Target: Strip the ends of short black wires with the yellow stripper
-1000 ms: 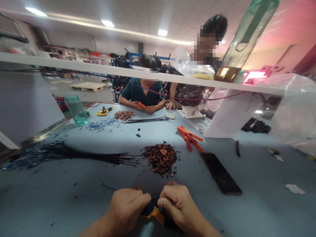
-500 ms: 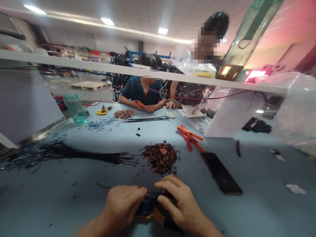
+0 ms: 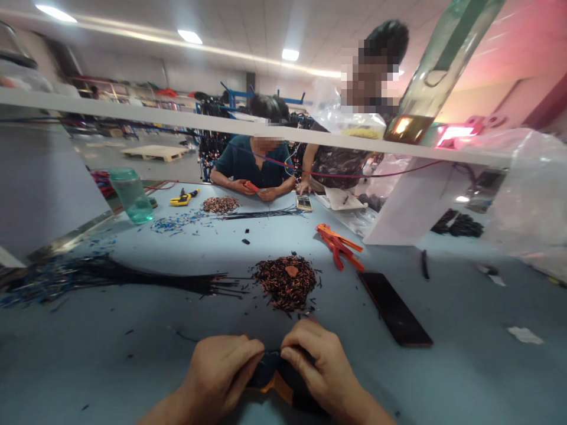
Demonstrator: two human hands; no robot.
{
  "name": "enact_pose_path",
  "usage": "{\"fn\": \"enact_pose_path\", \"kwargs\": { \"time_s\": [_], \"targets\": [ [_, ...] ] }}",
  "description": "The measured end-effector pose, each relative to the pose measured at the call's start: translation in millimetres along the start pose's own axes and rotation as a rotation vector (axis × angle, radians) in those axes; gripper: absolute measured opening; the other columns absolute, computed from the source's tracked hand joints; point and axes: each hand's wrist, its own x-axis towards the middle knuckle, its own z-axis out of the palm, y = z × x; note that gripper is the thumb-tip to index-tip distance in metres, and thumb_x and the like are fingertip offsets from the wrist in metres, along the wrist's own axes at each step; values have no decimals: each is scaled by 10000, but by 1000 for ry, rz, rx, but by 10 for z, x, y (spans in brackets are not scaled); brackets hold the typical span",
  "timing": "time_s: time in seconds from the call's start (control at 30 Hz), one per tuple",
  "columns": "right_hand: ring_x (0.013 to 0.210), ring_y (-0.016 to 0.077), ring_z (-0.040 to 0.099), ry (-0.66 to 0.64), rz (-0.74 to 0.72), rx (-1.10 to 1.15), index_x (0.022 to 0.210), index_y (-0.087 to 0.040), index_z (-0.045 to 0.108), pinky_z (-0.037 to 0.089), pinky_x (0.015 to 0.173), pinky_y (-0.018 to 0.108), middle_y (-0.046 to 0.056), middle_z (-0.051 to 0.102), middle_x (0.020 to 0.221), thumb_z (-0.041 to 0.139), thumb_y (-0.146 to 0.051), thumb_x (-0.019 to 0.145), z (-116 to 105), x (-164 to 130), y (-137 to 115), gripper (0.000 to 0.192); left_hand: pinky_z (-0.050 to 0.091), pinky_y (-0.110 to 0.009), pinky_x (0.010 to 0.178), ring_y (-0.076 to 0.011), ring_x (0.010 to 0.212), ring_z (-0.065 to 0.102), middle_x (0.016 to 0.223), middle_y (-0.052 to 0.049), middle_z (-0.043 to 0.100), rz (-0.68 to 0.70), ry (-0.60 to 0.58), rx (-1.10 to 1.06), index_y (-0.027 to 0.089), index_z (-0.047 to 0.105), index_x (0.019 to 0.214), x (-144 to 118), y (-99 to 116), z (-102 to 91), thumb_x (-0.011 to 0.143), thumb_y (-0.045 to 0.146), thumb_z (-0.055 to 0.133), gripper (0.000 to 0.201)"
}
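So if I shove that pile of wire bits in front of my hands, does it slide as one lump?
Probably not. The pile is loose short pieces with strays already scattered round its edge, so it would likely spread. The bits look small and light, so they may skitter on the smooth table.

Scrap pile lies between wire bundle and phone.

Bare desk is lying open left of the left hand, and more is lying open right of the right hand up to the dark phone. Straight ahead, the wire-scrap heap is sitting just beyond the fingers; the black wire bundle is blocking the forward-left path.
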Motion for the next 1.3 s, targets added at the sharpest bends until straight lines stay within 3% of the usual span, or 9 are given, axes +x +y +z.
{"fn": "enact_pose_path", "kwargs": {
  "time_s": [0.37, 0.7, 0.87, 0.97, 1.0, 1.13, 1.3],
  "targets": [
    [632, 139, 567, -46, 136, 80, 693, -178, 638, 396, 622, 238, 8, 624, 656, 565, -234, 854, -45, 23, -37, 185, 388, -239, 536, -134, 499, 577, 611, 18, 629, -35, 9, -24, 201, 587, 934, -20, 0, 31, 949, 156, 454, 141],
    [606, 144, 549, -43, 246, 149, 654, -177, 641, 396, 594, 247, -2, 618, 620, 564, -251, 805, -102, 56, -8, 185, 394, -243, 486, -137, 462, 590, 593, 18, 641, 16, 9, 33, 192, 590, 922, 18, 11, 0, 951, 148, 418, 180],
    [622, 150, 542, -18, 265, 104, 658, -180, 610, 393, 599, 255, -7, 594, 629, 544, -263, 850, -255, 104, -17, 220, 418, -205, 492, -111, 466, 623, 600, 41, 669, -147, 116, 88, 202, 601, 911, 26, -103, -41, 955, 208, 464, 144],
    [756, 172, 585, -167, 119, 42, 815, -192, 661, 425, 712, 287, 10, 652, 783, 600, -249, 850, -323, 118, -111, 91, 414, -189, 478, -95, 444, 621, 591, 54, 677, -226, 161, 135, 210, 619, 867, 27, -156, -62, 951, 255, 492, 158],
    [837, 192, 592, -248, 68, 2, 920, -208, 671, 430, 774, 312, 22, 667, 883, 664, -263, 818, -331, 114, -145, 116, 415, -187, 480, -92, 443, 621, 590, 57, 678, -238, 163, 140, 212, 622, 857, 28, -160, -67, 951, 261, 493, 167],
    [1024, 291, 561, -527, -15, -245, 1228, -267, 566, 419, 909, 455, 66, 630, 1146, 874, -348, 598, -288, 63, -193, 706, 419, -181, 484, -84, 443, 621, 583, 65, 675, -253, 164, 137, 215, 631, 839, 32, -142, -74, 944, 265, 499, 176],
    [1006, 348, 566, -581, -35, -429, 1324, -205, 488, 445, 864, 543, 134, 616, 1186, 882, -350, 566, -163, 21, -96, 867, 420, -178, 471, -84, 430, 615, 578, 66, 675, -289, 164, 150, 216, 646, 845, 19, -174, -55, 934, 277, 506, 177]
  ]
}}
